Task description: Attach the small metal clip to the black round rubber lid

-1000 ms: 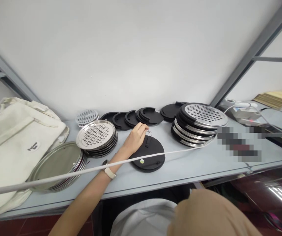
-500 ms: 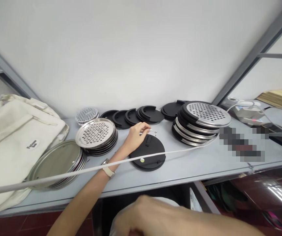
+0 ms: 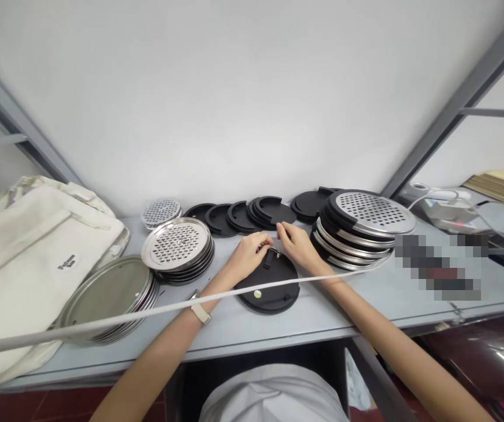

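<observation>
My left hand [image 3: 250, 256] is closed in a pinch on a small shiny metal fitting [image 3: 275, 252], too small to name exactly. It is held over the far edge of a round black disc [image 3: 267, 302], near a short black strap [image 3: 268, 259] on it. The disc lies flat, with a small green-and-white round sticker [image 3: 258, 294] on top. Beside the fitting, to its right, my right hand [image 3: 299, 248] has its fingers and thumb drawn together; whatever lies between them is hidden or too small to make out.
A stack topped by a perforated metal disc [image 3: 375, 212] stands right; another perforated disc stack [image 3: 176, 244] stands left. Black discs [image 3: 273, 211] line the wall. Olive round plates [image 3: 106, 293] and a cream bag [image 3: 23, 252] lie left. A white cord [image 3: 146, 312] crosses in front.
My right hand has moved from low in the foreground up to the fitting beside my left hand. My left hand stays over the disc, still pinching the metal fitting.
</observation>
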A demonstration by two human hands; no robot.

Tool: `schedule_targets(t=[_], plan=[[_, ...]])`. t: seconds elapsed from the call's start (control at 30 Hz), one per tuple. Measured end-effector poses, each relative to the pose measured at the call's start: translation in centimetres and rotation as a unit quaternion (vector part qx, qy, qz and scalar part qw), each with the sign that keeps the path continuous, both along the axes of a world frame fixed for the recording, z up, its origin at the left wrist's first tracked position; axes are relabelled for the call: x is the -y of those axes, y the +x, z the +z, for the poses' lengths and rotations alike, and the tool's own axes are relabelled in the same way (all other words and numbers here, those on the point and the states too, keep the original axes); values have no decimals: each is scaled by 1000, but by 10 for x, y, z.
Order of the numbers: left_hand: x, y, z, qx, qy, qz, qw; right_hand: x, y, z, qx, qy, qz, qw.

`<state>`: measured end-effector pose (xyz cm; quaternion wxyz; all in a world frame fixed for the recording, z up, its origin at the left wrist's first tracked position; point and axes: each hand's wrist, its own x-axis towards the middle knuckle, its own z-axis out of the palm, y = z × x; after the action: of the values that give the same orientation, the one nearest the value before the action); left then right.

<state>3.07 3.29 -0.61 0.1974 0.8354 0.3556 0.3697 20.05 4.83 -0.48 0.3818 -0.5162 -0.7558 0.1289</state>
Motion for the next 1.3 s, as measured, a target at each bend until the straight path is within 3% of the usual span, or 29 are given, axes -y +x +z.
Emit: schedule_targets(t=[0.23, 0.33, 0.57, 0.8, 1.3], plan=[[1, -1, 2, -34, 25, 20, 999, -2, -16, -7, -29, -43, 28, 998], [2, -1, 5, -34, 33, 29, 998, 3, -14, -8, -62, -63, 63, 994], [6, 0, 8, -17, 30, 8, 999, 1, -9, -8, -165, -129, 78, 975], [3, -1, 5, -44, 35, 29, 998, -1, -9, -10, -39, -91, 39, 994], [0, -4, 5, -87, 50, 20, 995, -5, -2, -16, 34, -103, 34, 993]])
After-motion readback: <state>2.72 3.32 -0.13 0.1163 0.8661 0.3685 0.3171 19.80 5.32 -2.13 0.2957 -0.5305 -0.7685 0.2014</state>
